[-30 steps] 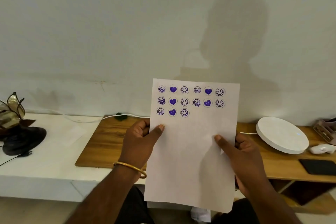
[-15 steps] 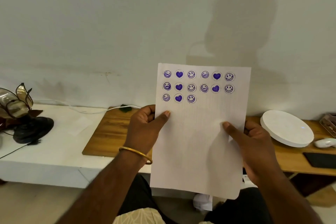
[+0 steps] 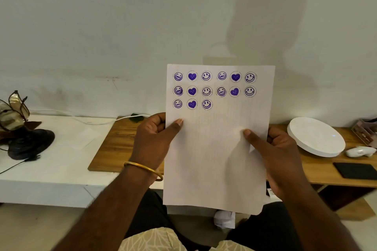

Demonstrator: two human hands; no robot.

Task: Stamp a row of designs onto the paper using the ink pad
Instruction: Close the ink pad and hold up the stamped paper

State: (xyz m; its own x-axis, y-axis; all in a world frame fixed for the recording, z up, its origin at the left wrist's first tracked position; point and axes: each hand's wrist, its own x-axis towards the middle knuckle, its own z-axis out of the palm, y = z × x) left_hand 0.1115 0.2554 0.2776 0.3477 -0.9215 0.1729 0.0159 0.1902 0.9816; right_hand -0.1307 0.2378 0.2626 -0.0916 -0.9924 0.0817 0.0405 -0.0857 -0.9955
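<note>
1. I see the stamped paper (image 3: 216,149) held upright in front of the wooden table (image 3: 114,144), off its surface.
2. My left hand (image 3: 153,140) pinches its left edge, thumb in front; my right hand (image 3: 279,153) pinches the right edge likewise.
3. The sheet looks light and floppy (purple ink may smudge), so I'd grip the blank margins.

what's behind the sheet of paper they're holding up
Behind the paper, a wooden board shows at both sides, with the wall above. The board's middle is covered, so anything lying there is unseen. Both hands' fingers curl behind the sheet's edges.
</note>
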